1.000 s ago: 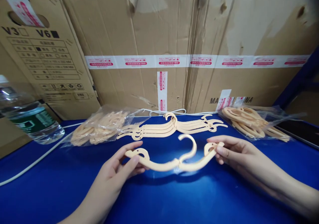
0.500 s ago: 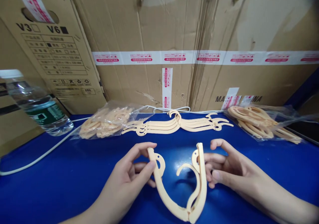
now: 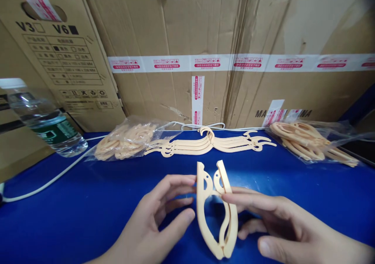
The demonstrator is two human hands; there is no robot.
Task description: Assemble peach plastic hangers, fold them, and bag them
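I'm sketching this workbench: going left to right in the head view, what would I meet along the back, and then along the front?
Back: water bottle → left bag of hangers → row of opened-out hangers → right bag of hangers.
Front: left hand → folded-up hanger → right hand.

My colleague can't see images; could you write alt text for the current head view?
The left hand and right hand flank a folded hanger at a blue table. Beyond, open hangers lie between two clear bags; a bottle stands at left, cartons behind.
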